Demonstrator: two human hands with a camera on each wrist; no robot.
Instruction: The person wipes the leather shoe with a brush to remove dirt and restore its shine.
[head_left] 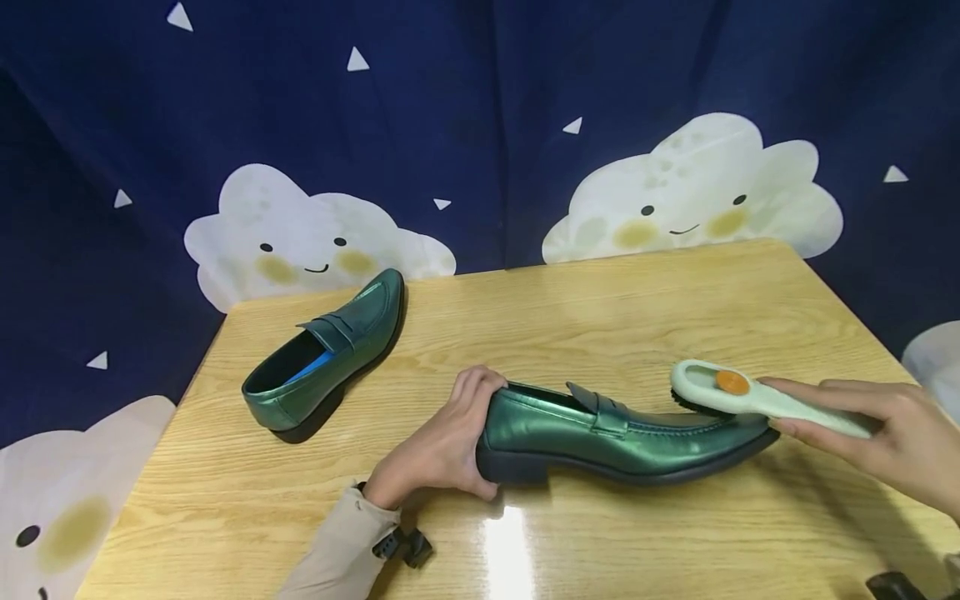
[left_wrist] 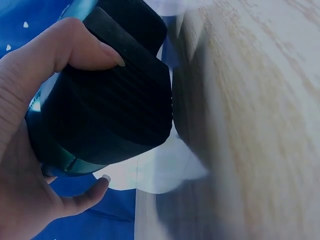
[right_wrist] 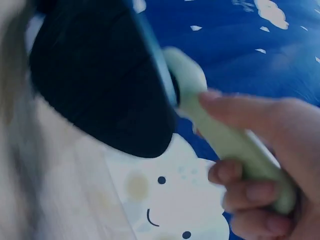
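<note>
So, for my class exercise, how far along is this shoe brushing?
Done: the near shoe is raised off the table, held in the left grip.
In hand: the right grip holds the brush at that shoe's toe end.
Left: probably finishing this shoe, then perhaps the far shoe, which stands apart, unheld; whether it's been brushed, I can't tell.

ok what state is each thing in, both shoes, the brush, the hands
near shoe: held by the heel, toe off the table
far shoe: upright on the table, untouched
brush: held, bristles down at near shoe's toe
left hand: gripping near shoe
right hand: gripping brush handle
</note>
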